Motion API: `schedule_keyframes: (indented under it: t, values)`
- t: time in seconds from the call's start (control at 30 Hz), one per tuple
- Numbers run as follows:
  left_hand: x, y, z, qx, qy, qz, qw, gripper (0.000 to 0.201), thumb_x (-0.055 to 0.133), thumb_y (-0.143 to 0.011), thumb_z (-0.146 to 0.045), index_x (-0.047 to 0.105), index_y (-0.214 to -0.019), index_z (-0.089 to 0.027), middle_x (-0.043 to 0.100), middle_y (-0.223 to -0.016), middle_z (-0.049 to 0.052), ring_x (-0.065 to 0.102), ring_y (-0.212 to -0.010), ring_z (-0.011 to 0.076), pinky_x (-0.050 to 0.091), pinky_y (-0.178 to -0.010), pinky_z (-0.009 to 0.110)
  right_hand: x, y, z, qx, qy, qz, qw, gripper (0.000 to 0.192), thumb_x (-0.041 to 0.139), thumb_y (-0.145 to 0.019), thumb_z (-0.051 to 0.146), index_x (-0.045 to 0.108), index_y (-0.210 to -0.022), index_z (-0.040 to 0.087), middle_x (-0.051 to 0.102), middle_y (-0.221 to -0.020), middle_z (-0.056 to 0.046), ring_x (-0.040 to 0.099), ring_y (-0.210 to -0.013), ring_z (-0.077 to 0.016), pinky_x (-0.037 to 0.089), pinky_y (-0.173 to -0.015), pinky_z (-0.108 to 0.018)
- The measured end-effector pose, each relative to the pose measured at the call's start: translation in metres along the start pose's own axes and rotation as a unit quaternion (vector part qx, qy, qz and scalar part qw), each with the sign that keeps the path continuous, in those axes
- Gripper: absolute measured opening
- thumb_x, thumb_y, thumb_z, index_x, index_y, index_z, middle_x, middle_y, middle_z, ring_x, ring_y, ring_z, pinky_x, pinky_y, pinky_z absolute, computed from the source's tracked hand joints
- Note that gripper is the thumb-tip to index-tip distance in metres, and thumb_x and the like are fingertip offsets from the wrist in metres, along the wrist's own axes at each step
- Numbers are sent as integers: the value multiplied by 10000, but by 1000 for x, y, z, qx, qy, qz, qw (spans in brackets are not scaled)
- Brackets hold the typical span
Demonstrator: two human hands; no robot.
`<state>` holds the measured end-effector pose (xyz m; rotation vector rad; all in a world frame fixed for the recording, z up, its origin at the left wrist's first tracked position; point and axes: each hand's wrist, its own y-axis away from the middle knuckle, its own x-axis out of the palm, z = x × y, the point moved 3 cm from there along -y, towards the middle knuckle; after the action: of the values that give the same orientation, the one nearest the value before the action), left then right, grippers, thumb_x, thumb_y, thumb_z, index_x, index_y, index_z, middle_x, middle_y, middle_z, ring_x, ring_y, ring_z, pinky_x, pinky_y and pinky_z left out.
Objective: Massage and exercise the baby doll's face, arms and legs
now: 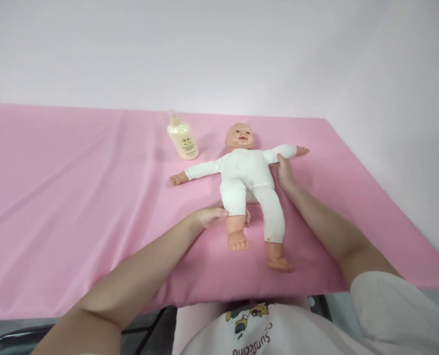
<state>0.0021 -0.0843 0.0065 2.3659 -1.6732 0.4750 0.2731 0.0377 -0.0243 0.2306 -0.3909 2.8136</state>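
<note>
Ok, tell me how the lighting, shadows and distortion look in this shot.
Head view: soft, even light with no glare; only faint shadows beside the bottle and under the doll. The wide lens bows the pink sheet at its edges and stretches the forearms near the bottom. The left hand at the doll's leg and the right hand at its side are slightly soft, not blurred.

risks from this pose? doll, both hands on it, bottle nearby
1. The left hand grips only the cuff of one trouser leg of the baby doll; pulling could drag the whole doll along the pink sheet, or bunch the sheet.
2. The right hand pinches just the sleeve near the armpit, a light hold that may slip.
3. The lotion bottle stands close to the doll's outstretched arm; a sideways shift could topple it.
</note>
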Motion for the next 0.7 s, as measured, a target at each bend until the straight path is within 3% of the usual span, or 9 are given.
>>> schedule_keyframes:
  t: [0.1,0.27,0.37,0.5,0.7]
  values:
    - [-4,-2,0,41,47,-39,997,638,783,-689,-740,709,-900,-142,673,-886,78,656,-871,246,532,-890,388,5,12,15,-23,22,-19,999,477,680,-867,613,672,-1163,240,771,-1116,-77,740,-1084,-274,625,-953,-434]
    - [-8,-5,-5,73,98,-111,986,634,692,-726,-791,647,-750,-159,620,-813,62,604,-803,234,503,-880,418,16,24,33,-89,81,81,989,475,793,-798,598,743,-1105,239,761,-1153,-90,694,-1162,-295,544,-1106,-481]
    - [-11,-6,-6,84,122,-147,978,636,648,-740,-808,627,-694,-174,604,-772,65,584,-771,234,505,-830,413,16,25,39,-159,150,137,966,475,851,-760,557,776,-1131,269,703,-1241,-94,635,-1254,-308,458,-1205,-509]
    - [-13,-6,-3,71,126,-156,977,622,648,-762,-784,634,-681,-168,599,-763,63,573,-752,223,487,-823,401,14,24,42,-193,222,171,940,409,824,-807,544,800,-1148,320,634,-1311,-87,583,-1305,-310,405,-1245,-518]
    - [-10,-7,-6,77,104,-132,983,609,664,-757,-765,654,-699,-159,608,-768,64,588,-761,229,479,-834,410,15,24,41,-195,224,174,939,455,795,-827,622,799,-1175,329,608,-1324,-91,573,-1295,-315,403,-1238,-516]
